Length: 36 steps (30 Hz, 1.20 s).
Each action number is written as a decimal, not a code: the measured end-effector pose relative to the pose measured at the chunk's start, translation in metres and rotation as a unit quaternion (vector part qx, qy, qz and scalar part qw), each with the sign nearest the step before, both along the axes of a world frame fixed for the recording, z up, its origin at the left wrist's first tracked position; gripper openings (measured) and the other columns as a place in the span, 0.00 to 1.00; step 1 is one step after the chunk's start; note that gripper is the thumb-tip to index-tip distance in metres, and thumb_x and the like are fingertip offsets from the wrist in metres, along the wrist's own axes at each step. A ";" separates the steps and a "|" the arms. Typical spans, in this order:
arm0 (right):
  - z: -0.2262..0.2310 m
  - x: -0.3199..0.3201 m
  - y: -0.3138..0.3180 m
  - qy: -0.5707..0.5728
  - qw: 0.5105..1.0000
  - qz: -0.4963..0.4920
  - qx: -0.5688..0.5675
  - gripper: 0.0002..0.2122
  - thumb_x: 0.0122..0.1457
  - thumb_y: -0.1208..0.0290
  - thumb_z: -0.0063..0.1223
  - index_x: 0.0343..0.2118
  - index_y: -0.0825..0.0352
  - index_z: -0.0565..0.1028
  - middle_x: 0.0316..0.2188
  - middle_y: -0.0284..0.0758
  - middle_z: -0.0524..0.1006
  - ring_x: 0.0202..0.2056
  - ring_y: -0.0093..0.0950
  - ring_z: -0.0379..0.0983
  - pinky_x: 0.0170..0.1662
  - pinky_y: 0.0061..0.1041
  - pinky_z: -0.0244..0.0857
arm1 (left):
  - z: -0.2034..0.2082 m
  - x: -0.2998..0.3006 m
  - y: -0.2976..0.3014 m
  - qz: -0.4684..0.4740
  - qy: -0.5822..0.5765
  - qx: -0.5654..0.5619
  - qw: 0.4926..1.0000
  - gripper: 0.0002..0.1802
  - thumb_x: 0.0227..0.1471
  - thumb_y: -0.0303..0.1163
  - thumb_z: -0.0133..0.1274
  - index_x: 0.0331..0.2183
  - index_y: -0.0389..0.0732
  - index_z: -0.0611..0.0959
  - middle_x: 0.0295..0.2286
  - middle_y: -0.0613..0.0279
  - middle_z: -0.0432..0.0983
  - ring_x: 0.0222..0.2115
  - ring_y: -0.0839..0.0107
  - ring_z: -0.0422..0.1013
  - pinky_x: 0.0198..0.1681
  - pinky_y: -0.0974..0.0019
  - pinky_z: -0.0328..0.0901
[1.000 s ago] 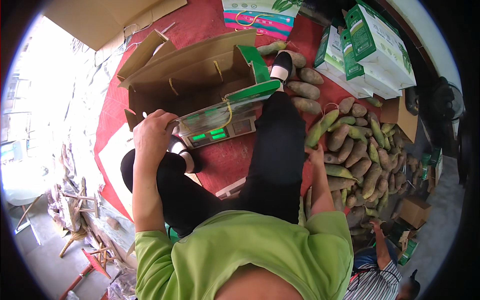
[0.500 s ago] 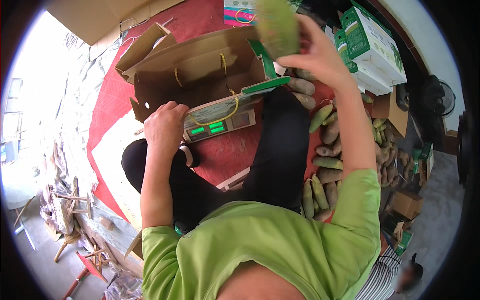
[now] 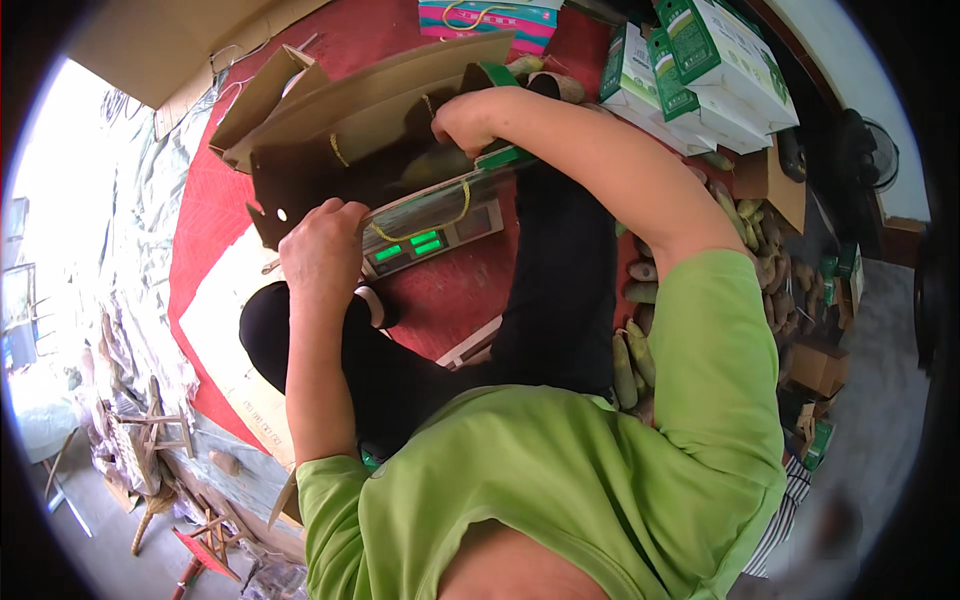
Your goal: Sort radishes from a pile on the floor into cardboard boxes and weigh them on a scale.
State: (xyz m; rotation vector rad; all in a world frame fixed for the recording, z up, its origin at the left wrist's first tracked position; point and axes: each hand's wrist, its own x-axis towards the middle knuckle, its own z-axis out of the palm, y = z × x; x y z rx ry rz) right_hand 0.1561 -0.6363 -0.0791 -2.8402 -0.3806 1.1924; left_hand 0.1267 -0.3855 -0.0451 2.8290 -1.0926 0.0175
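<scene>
An open cardboard box with yellow cord handles stands on a digital scale in front of me, its display lit green. My left hand grips the box's near edge at the left, fingers over the rim. From the right, my right hand reaches down inside the box, fingers bent around a long green radish. The box wall and shadow hide much of that radish and the fingertips.
Muddy green radishes lie heaped on the right. White and green cartons stand at the far right, and a pink and blue gift box at the back. A fan is by the wall; small stools are at left.
My right hand has carried the green radish from above the box's right end leftward and down into it. My left hand keeps its hold on the edge. The view has shifted slightly.
</scene>
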 end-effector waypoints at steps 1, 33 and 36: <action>0.002 -0.005 -0.002 -0.016 1.000 0.016 0.008 0.23 0.41 0.74 0.63 0.46 0.64 0.74 0.43 0.41 0.76 0.47 0.39 0.71 0.47 0.35 0.66 | -0.001 0.000 0.001 -0.001 0.004 -0.011 1.000 0.07 0.47 0.30 0.50 0.28 0.51 0.83 0.24 0.66 0.73 0.31 0.65 0.74 0.31 0.60 0.68; -0.331 -0.607 -0.019 -0.320 0.676 -0.661 0.060 0.18 0.53 0.61 0.54 0.41 0.68 0.76 0.39 0.45 0.77 0.43 0.37 0.74 0.46 0.29 0.67 | -0.014 0.010 -0.005 0.000 -0.023 0.004 1.000 0.10 0.52 0.37 0.53 0.35 0.45 0.82 0.32 0.63 0.78 0.33 0.59 0.75 0.35 0.62 0.66; -0.330 -0.598 -0.007 0.071 0.638 -0.764 -0.053 0.30 0.53 0.50 0.53 0.56 0.60 0.65 0.49 0.44 0.72 0.51 0.42 0.68 0.54 0.34 0.62 | -0.017 0.012 -0.006 -0.005 -0.035 0.001 0.999 0.09 0.52 0.35 0.54 0.35 0.42 0.81 0.32 0.61 0.78 0.33 0.58 0.74 0.35 0.61 0.66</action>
